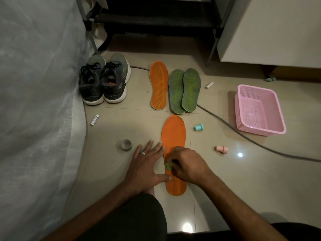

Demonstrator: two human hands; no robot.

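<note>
An orange insole (174, 134) lies lengthwise on the tiled floor in front of me. My left hand (147, 166) lies flat with straight fingers, its fingertips and thumb resting on the insole's left edge. My right hand (186, 165) is curled over the insole's middle and pinches a small green piece (167, 165) against it. Farther back lie a second orange insole (159, 85) and two green insoles (184, 90), side by side.
A pair of dark sneakers (104, 80) stands at the back left beside a draped white cover (34, 101). A pink basket (258, 110), teal cap (198, 127), pink cap (221, 149), tape roll (126, 144), two white tubes (94, 120) (209, 85) and a grey hose (243, 134) lie around.
</note>
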